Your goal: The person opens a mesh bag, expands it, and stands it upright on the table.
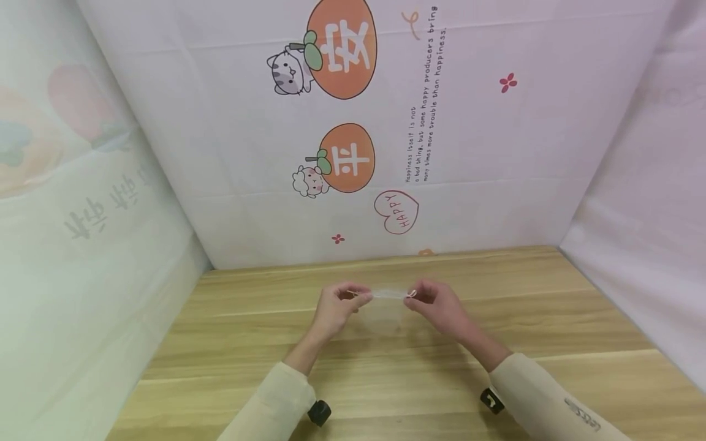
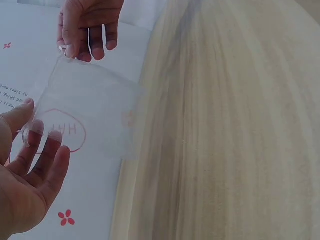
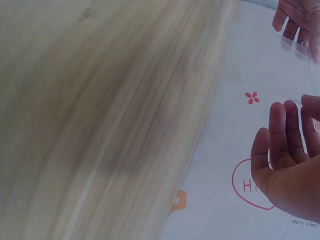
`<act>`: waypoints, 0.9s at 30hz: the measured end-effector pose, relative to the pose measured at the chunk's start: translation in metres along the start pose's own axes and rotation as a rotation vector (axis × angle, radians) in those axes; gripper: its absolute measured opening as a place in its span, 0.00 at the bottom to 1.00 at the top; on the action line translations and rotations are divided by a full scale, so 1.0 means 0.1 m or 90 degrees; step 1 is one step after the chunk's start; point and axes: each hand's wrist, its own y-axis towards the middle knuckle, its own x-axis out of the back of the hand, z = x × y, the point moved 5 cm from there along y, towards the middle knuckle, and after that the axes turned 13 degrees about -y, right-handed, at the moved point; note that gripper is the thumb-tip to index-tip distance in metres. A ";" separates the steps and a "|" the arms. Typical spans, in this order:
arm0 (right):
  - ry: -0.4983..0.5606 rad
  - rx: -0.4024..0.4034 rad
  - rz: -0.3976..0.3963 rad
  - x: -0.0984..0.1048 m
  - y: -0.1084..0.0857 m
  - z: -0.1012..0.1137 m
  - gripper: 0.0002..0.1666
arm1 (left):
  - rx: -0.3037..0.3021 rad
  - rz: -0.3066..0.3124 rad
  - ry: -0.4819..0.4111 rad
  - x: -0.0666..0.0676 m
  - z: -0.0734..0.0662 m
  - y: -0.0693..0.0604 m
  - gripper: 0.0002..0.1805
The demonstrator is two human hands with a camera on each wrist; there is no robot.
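Note:
A small see-through drawstring pouch [image 1: 382, 317] hangs between my two hands over the wooden tabletop. My left hand [image 1: 336, 308] pinches its upper left corner between thumb and fingers. At the opposite top corner, my right hand [image 1: 442, 309] pinches the pouch by a white cord loop. In the left wrist view the sheer pouch [image 2: 97, 105] looks flat, its top edge stretched between both hands, and the printed cloth shows through it. The right wrist view shows my right hand [image 3: 287, 175] with several fingers extended; its pinch lies at the frame's edge.
The wooden table [image 1: 248, 361] meets a white printed cloth [image 1: 469, 153] standing at the back. More white cloth hangs along the left side [image 1: 83, 294] and the right side [image 1: 640, 233]. A black device [image 1: 318, 413] sits under the left sleeve, another [image 1: 491, 400] under the right.

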 end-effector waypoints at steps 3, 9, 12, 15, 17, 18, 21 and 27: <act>-0.025 0.012 -0.004 0.00 -0.01 -0.01 0.04 | 0.010 0.009 0.011 -0.01 0.03 -0.01 0.10; -0.055 0.004 -0.002 0.00 -0.03 -0.06 0.04 | 0.008 0.015 0.011 -0.03 0.08 -0.01 0.12; -0.067 -0.003 -0.001 -0.02 -0.04 -0.09 0.04 | 0.006 0.022 0.010 -0.03 0.10 -0.01 0.15; -0.075 -0.012 -0.004 -0.03 -0.03 -0.12 0.04 | 0.013 0.028 0.013 -0.02 0.11 -0.02 0.17; -0.079 -0.011 -0.001 -0.03 -0.03 -0.14 0.05 | 0.017 0.033 0.021 -0.02 0.12 -0.03 0.17; -0.080 -0.014 0.001 -0.03 -0.03 -0.15 0.05 | 0.019 0.038 0.024 -0.02 0.13 -0.04 0.18; -0.084 -0.010 0.011 -0.03 -0.04 -0.16 0.06 | 0.030 0.055 0.032 -0.02 0.14 -0.06 0.20; -0.096 -0.012 0.034 -0.04 -0.08 -0.20 0.08 | 0.037 0.081 0.040 -0.03 0.18 -0.10 0.21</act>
